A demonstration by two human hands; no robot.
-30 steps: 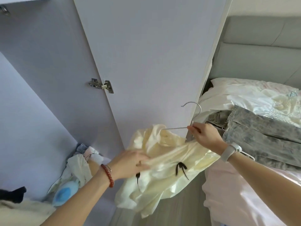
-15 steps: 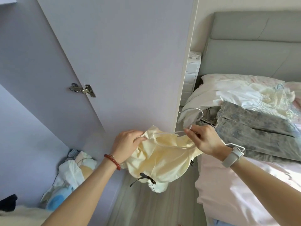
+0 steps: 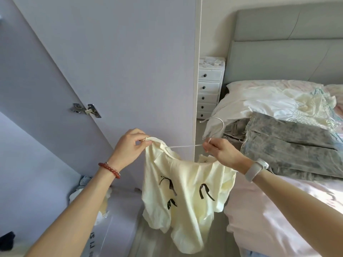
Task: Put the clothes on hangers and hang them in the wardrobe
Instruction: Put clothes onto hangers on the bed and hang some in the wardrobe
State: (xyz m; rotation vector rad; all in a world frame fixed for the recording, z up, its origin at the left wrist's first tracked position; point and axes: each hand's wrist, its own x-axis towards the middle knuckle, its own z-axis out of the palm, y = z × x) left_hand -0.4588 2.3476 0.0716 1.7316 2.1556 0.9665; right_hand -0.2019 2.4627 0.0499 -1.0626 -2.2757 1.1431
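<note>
Cream top (image 3: 185,191) with black bow prints hangs in mid-air in front of the open wardrobe door (image 3: 130,71), low in the head view, its hem dangling above the floor between the door and the bed (image 3: 278,210). A thin white wire hanger (image 3: 187,146) runs across its neck opening; one end is tucked under the fabric at the shoulder nearest the door's hinge (image 3: 86,110), the bar lies bare across the neckline, and the hook (image 3: 215,120) curves up on the bed side of the door's edge.

The left hand (image 3: 130,147), with a red bead bracelet (image 3: 109,169) on its wrist, pinches the top's collar at that shoulder, fingers (image 3: 141,143) curled tight on the fabric. The right hand (image 3: 222,153), with a white watch (image 3: 255,169) on its wrist, grips the hanger where the bar meets the hook, fingers closed round the wire; the other shoulder of the top sags beneath this hand.

Beyond the door's edge stands a small white drawer unit (image 3: 210,88) against the wall. On the bed, to the far side of the door, lie folded grey washed jeans (image 3: 289,145) on top of a white garment (image 3: 259,104). Below the hinge, inside the wardrobe, sits a heap of pale clothes (image 3: 89,186).
</note>
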